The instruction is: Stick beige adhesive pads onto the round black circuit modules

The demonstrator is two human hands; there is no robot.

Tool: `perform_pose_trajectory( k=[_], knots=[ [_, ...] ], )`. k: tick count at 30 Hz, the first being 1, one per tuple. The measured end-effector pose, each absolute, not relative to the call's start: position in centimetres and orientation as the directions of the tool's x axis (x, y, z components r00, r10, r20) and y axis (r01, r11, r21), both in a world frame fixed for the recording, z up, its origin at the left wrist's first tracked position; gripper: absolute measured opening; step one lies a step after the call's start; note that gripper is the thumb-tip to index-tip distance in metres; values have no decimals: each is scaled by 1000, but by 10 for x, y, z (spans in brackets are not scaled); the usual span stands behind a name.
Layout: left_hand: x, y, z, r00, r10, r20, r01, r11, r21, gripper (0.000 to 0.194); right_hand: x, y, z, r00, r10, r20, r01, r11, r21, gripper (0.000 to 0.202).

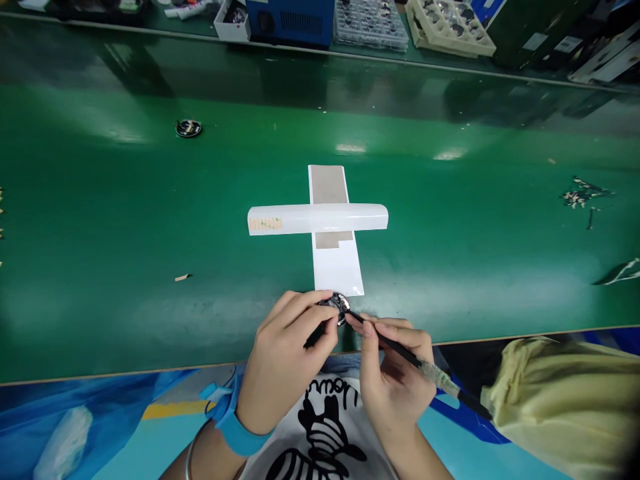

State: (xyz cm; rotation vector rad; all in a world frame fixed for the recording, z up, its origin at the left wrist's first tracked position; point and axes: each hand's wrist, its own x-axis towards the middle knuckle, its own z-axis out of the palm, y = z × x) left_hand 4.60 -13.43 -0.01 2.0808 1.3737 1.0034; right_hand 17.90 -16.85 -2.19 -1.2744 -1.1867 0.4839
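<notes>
1. Left hand (287, 363), lower centre of the frame: fingers closed around a small round dark part (334, 308), held at the near edge of the green bench (125, 220). A blue wrist strap (235, 420) sits on that wrist.
2. Right hand (395, 380), just right of the left: fingers pinched on a slim black tool (400, 352), pen fashion. Its tip touches the right rim of the round part.
3. Step in hand, as judged: tip work on the held part, whether picking, placing or cleaning cannot be told.
4. Just above the hands lies a white strip (337, 267) with a grey patch, crossed by a white bar (317, 219).
5. A second round part (189, 128) lies well apart, upper left.
6. Next move, as judged, calls for a steady left grip and fine tip control; a slip could mark the part.
7. Trays (450, 27) stand along the top edge.
</notes>
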Motion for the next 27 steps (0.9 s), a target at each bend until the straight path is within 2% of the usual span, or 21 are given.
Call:
perform_pose_trajectory(
  k=[5,13,15,21,27],
  knots=[
    [44,-135,0,325,887,329,627,-463,627,19,180,-170,-21,358,838,411,331,298,-895,30],
    [40,-135,1,572,730,373,692,-674,259,18,181,-171,-22,326,850,413,353,295,-888,30],
    [39,-134,2,599,704,380,684,-697,215,18,181,-171,-21,330,840,430,362,308,-880,30],
    [40,-131,2,556,730,397,694,-671,263,16,180,-168,-20,369,812,453,377,315,-871,32],
    [40,-133,-3,510,751,420,694,-648,314,23,179,-167,-22,368,826,427,364,295,-884,34]
  ],
)
